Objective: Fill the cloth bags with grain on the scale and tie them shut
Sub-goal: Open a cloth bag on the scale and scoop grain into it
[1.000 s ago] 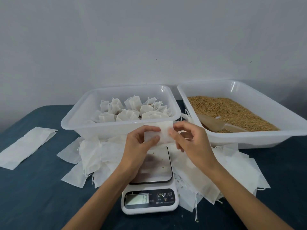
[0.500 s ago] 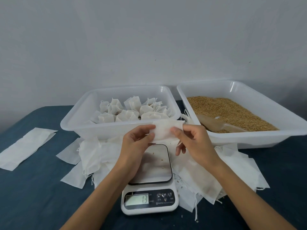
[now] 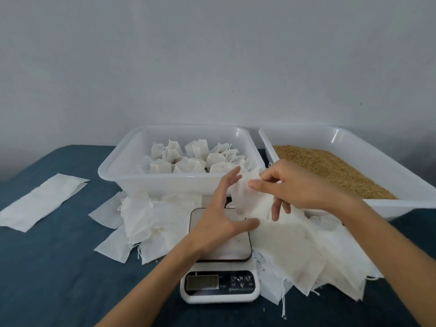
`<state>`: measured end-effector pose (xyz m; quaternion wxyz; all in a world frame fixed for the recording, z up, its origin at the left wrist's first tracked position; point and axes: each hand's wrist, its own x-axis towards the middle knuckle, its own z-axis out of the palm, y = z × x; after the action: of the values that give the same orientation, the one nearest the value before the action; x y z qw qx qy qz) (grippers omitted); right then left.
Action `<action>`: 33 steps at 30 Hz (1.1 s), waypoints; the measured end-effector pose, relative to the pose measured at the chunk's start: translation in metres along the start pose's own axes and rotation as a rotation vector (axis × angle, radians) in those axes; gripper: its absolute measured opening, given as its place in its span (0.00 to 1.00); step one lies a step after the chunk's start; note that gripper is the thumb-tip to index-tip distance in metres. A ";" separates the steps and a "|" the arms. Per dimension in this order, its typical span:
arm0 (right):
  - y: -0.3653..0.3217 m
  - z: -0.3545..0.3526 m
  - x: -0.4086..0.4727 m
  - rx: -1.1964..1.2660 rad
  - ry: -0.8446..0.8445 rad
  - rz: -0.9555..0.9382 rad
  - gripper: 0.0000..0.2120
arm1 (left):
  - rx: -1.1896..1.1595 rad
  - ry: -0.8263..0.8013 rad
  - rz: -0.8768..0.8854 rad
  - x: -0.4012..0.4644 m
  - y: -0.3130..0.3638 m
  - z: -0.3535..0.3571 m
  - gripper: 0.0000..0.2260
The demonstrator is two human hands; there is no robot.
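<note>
An empty white cloth bag hangs over the kitchen scale in the middle of the table. My right hand pinches the bag's top edge between thumb and fingers. My left hand is spread beside the bag, fingers straight, thumb near its lower edge. Brown grain fills the white tub at the right. Several tied, filled bags lie in the white tub at the back centre. The scale's display is too blurred to read.
Loose empty cloth bags with drawstrings are heaped right of the scale, and more lie to its left. A flat stack of white cloth sits at the far left on the blue tablecloth. A grey wall stands behind the tubs.
My left hand has let go of the bag and spread open. The bag, held taut between both hands before, now hangs from my right hand, lower and further right.
</note>
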<state>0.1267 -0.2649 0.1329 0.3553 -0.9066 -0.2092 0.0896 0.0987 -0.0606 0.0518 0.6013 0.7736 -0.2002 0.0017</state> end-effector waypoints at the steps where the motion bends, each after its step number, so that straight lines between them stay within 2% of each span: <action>1: -0.007 -0.001 0.002 -0.028 -0.030 0.002 0.25 | 0.042 0.008 0.001 -0.001 -0.002 0.003 0.46; 4: -0.031 0.001 0.008 -0.118 -0.157 0.033 0.23 | 0.089 0.045 0.018 -0.003 -0.003 0.005 0.43; 7: -0.052 0.004 0.012 -0.160 -0.318 0.090 0.20 | 0.040 0.061 0.053 -0.002 -0.001 0.008 0.32; 9: -0.058 0.006 0.014 -0.119 -0.359 0.105 0.21 | 0.049 0.122 0.083 -0.003 -0.001 0.010 0.22; 12: -0.062 -0.005 0.013 -0.019 -0.276 0.073 0.24 | 0.016 0.166 0.057 -0.004 0.002 0.010 0.18; 15: -0.048 -0.039 0.007 0.034 -0.037 0.067 0.22 | -0.064 0.186 0.028 -0.004 0.004 0.009 0.13; 18: 0.005 -0.076 0.005 -0.191 0.238 0.181 0.12 | -0.103 0.208 0.011 -0.003 0.005 0.005 0.15; 19: 0.027 -0.086 0.005 -0.317 0.246 0.275 0.09 | -0.114 0.210 0.013 -0.002 0.005 0.003 0.15; 21: 0.072 -0.092 0.006 -0.567 0.076 0.491 0.13 | -0.146 0.205 0.006 -0.001 0.004 0.002 0.16; 23: 0.105 -0.088 0.004 -0.659 -0.043 0.620 0.15 | -0.168 0.198 -0.019 0.000 0.002 0.002 0.17; 26: 0.134 -0.083 0.006 -0.635 0.074 0.612 0.13 | -0.163 0.197 -0.061 0.001 -0.001 0.004 0.17; 31: 0.151 -0.082 0.015 -0.646 0.050 0.600 0.08 | -0.142 0.208 -0.069 0.002 0.000 0.002 0.16; 33: 0.157 -0.088 0.019 -0.613 0.132 0.574 0.08 | -0.146 0.215 -0.059 0.002 0.002 0.002 0.17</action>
<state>0.2213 -0.4137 0.0900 0.0427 -0.9956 0.0578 0.0603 0.0998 -0.0638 0.0532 0.6736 0.7288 -0.1113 0.0523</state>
